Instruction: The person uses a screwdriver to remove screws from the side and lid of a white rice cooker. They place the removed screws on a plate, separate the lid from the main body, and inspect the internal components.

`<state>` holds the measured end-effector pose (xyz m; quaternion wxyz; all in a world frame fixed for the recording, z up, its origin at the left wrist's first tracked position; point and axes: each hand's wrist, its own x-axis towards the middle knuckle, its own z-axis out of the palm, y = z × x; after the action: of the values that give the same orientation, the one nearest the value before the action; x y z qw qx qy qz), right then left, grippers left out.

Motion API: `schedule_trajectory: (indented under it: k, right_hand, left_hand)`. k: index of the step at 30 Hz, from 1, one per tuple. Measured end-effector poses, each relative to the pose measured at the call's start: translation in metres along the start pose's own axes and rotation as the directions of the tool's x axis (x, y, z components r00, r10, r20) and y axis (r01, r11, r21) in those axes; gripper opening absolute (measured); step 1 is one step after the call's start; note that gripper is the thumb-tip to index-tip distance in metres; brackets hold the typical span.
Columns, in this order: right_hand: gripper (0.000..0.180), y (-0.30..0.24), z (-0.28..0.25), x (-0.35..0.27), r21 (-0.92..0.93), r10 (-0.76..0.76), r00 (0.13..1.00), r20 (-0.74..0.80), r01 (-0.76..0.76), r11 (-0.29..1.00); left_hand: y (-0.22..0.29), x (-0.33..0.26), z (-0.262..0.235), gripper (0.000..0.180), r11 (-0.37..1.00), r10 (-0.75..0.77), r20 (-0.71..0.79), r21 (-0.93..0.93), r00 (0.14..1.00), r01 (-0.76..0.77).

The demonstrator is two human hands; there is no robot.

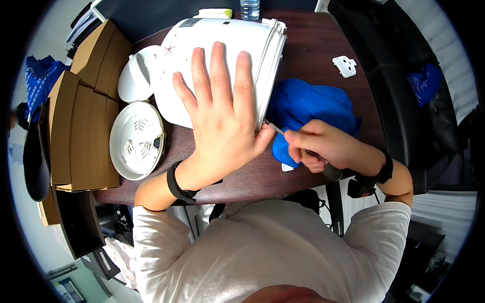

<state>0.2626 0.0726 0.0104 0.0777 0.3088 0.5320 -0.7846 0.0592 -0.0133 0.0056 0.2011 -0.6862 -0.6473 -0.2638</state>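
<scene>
Pressing white housing (227, 34) with spread left hand (222, 113); gripping screwdriver (276, 128) beside it in curled right hand (323, 145); apparently with round dish (123, 151) already off, not yet done prying.

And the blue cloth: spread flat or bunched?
Bunched: the blue cloth lies in a rumpled heap on the table, creased and rounded, partly covered by the right hand.

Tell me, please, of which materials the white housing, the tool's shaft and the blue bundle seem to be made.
White housing: probably hard plastic, smooth and slightly glossy, judging by its even sheen and moulded-looking edge. Tool's shaft: likely metal, from its slim, straight form and grey shine. Blue bundle: seemingly soft fabric, fairly matte, with loose folds; the weave is unclear.
</scene>
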Motion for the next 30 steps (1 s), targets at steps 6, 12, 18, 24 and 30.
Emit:
schedule_trajectory:
  k: [6,12,18,24,30]
  right_hand:
    - [0.038,0.005,-0.008,-0.009,-0.976,-0.799,0.599,-0.059,0.135,0.173]
    - [0.036,-0.004,-0.012,-0.003,-0.97,-0.876,0.43,0.216,-0.012,-0.245]
    - [0.035,-0.01,-0.003,-0.004,-0.949,-0.859,0.441,0.261,-0.047,-0.313]
    - [0.035,-0.01,-0.004,-0.005,-0.962,-0.843,0.491,0.219,-0.034,-0.269]
    - [0.034,-0.007,-0.004,-0.003,-0.97,-0.85,0.486,0.202,-0.02,-0.242]
  left_hand:
    - [0.001,-0.003,0.0,0.102,1.0,0.007,-0.003,0.013,1.0,-0.006]
    - [-0.002,-0.003,0.0,0.104,1.0,0.027,-0.009,0.004,1.0,-0.027]
    - [-0.007,-0.002,0.0,0.107,0.999,0.048,0.011,-0.006,0.999,-0.048]
    - [-0.007,-0.003,0.0,0.107,0.999,0.04,0.022,0.002,0.999,-0.04]
    - [-0.007,-0.003,0.001,0.105,0.999,0.048,0.014,0.007,0.999,-0.048]
